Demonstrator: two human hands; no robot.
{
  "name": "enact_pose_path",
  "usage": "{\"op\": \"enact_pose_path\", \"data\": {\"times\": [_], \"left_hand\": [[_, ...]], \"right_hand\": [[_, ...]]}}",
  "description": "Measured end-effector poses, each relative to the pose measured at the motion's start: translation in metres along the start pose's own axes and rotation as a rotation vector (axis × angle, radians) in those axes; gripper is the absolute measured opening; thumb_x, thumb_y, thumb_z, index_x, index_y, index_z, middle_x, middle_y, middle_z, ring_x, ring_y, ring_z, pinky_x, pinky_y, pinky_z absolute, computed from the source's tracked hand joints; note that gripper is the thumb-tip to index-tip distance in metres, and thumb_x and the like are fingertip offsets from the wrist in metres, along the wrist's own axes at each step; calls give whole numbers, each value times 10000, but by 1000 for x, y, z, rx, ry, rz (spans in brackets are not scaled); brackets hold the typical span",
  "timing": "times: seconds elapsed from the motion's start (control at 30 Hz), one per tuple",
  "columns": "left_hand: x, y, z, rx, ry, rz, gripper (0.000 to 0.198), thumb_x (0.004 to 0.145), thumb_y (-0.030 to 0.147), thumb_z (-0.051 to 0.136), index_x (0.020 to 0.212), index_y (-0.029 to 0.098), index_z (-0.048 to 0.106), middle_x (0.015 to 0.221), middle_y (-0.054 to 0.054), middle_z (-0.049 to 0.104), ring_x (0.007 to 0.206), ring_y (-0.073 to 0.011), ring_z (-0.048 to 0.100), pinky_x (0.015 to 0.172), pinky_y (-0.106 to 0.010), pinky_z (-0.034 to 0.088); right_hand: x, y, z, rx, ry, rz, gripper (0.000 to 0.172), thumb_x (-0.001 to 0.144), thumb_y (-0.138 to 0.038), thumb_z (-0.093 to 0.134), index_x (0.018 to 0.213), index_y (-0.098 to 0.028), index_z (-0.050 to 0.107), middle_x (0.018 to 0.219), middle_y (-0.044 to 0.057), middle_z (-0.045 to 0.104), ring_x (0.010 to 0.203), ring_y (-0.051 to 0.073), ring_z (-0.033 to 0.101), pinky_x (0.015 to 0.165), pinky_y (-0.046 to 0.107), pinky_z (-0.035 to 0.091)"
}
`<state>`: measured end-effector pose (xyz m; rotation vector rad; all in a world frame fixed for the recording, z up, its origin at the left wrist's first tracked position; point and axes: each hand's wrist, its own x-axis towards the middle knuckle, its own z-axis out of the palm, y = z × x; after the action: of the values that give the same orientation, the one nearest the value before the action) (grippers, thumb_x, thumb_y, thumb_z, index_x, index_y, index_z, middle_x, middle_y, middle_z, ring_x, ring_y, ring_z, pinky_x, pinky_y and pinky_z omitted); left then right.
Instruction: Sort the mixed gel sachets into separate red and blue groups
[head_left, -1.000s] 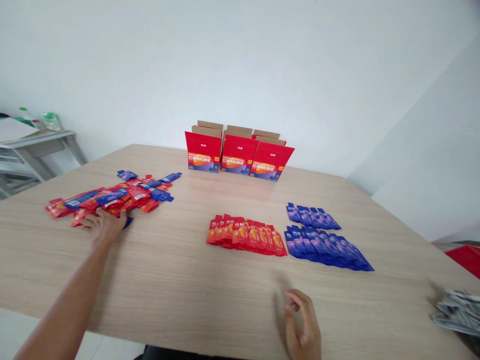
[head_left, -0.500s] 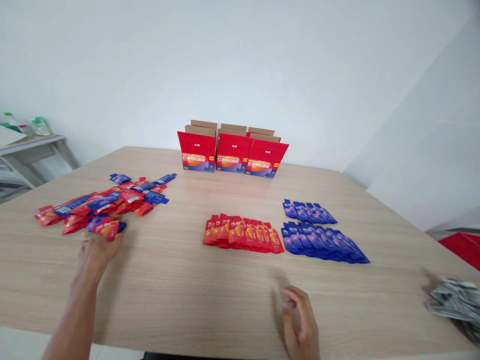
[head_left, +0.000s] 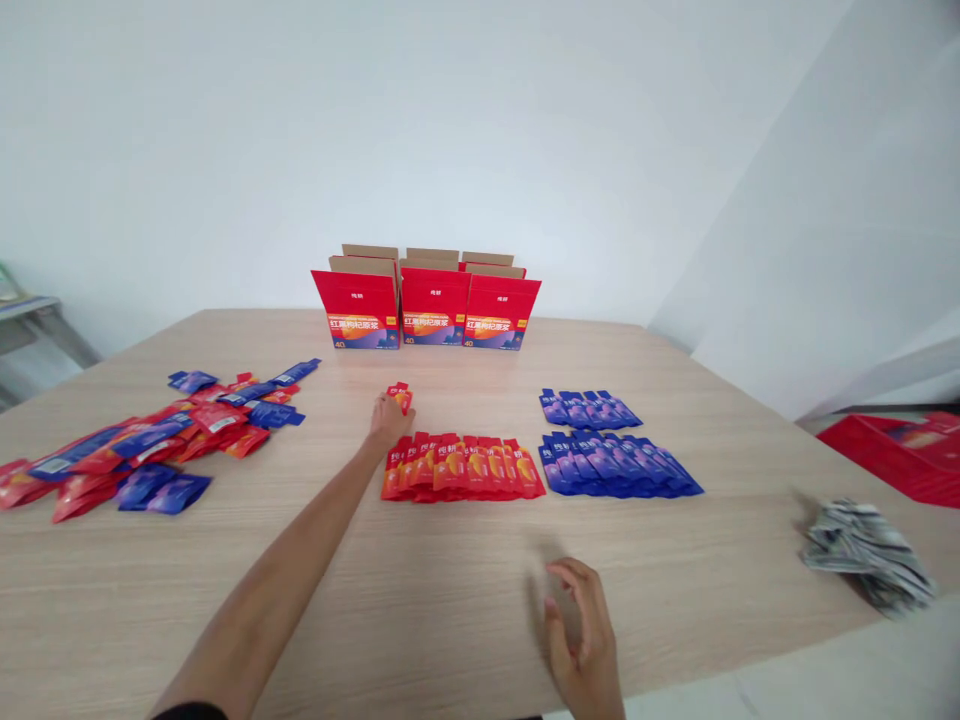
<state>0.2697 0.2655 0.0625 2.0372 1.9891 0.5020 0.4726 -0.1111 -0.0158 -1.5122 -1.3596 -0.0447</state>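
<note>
- A pale wooden desk (head_left: 375, 600) stands against a white wall, with three open red boxes (head_left: 427, 310) at its far edge.
- Just in front of those boxes lies a neat row of red packets (head_left: 461, 466); to its right sit two rows of blue packets (head_left: 615, 462).
- The left hand (head_left: 388, 418) was at the loose pile of mixed packets (head_left: 150, 440), far left of the red row, a second ago. It has since crossed over, fingers closed on one red packet (head_left: 401, 396), held just behind the row's left end.
- So one packet has left the pile and reached the red row.
- The right hand (head_left: 581, 640) rests near the desk's front edge, fingers loosely curled, holding nothing.
- A crumpled grey wad (head_left: 862, 550) lies far right.
</note>
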Motion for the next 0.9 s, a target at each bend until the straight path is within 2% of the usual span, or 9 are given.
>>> {"op": "enact_pose_path", "data": {"times": [0.1,0.3,0.5,0.7,0.8,0.9], "left_hand": [[14,13,16,85,-31,1,446,992,390,695,1369,164,623,1392,-136,632,1205,-279,658,1009,-504,581],[25,19,25,162,-68,26,440,997,391,688,1370,167,623,1392,-135,633,1205,-281,658,1005,-507,583],[20,22,35,183,-58,23,438,998,395,686,1364,162,625,1369,-134,643,1173,-270,671,983,-489,595],[13,26,39,204,-40,-15,465,996,433,680,1374,170,621,1414,-136,621,1236,-288,642,1042,-529,557],[12,26,39,197,-40,-28,595,983,533,639,1369,82,623,1445,-240,591,1332,-363,580,1101,-523,489],[15,17,31,176,-28,-47,757,985,599,517,1389,-37,587,1443,-365,557,1391,-443,516,1111,-502,439]], "right_hand": [[-2,1,3,-26,67,38,234,1055,-333,535,1214,-221,665,1207,122,646,1135,285,642,965,449,543],[-2,-1,4,-73,101,14,230,1052,-304,520,1218,-230,661,1217,124,634,1136,284,634,963,454,539],[-2,-1,3,-71,84,18,232,1055,-302,518,1226,-233,658,1235,123,628,1160,284,629,974,447,536],[-4,1,3,-65,90,27,238,1058,-332,523,1213,-220,665,1237,131,627,1163,295,626,984,477,534],[-7,5,4,-53,79,41,256,1059,-348,521,1222,-214,664,1253,142,628,1188,307,619,989,492,537],[-10,9,6,-38,76,56,262,1061,-356,521,1233,-212,658,1268,149,625,1227,318,601,1008,508,526]]}}
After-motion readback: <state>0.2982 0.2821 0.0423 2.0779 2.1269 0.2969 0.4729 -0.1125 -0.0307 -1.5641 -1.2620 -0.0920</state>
